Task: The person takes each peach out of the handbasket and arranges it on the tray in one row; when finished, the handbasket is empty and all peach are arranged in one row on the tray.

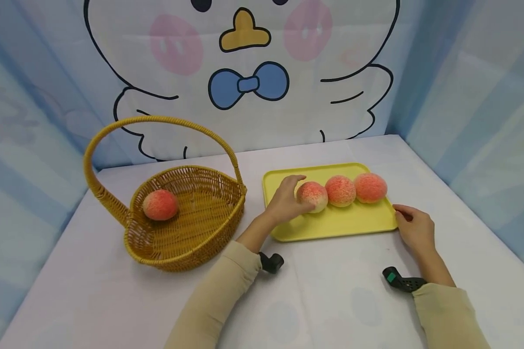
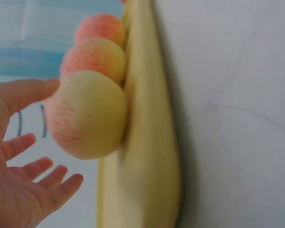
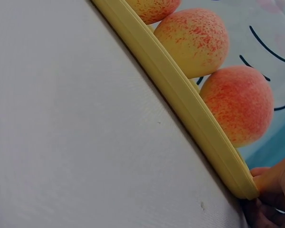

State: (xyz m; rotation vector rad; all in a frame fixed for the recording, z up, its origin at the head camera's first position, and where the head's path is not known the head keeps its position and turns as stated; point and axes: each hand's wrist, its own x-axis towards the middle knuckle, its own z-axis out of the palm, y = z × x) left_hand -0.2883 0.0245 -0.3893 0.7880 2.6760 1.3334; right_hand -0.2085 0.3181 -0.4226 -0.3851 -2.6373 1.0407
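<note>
Three peaches, red and pale yellow, stand in a row on a yellow tray (image 1: 332, 226). My left hand (image 1: 288, 200) is at the leftmost peach (image 1: 313, 196), its fingers spread. In the left wrist view the thumb overlaps that peach (image 2: 88, 116), while the other fingers stand apart from it. The middle peach (image 1: 340, 191) and the right peach (image 1: 370, 188) sit beyond. At the tray's right end my right hand (image 1: 416, 228) pinches the rim, thumb above and fingers below in the right wrist view. A fourth peach (image 1: 160, 204) lies inside the wicker basket (image 1: 214, 252).
The basket stands left of the tray on a white-covered table (image 1: 327, 300), its tall arched handle (image 1: 166, 119) rising over it. Behind hangs a cloth backdrop (image 1: 253, 126) with a cartoon figure. Cloth walls close off both sides.
</note>
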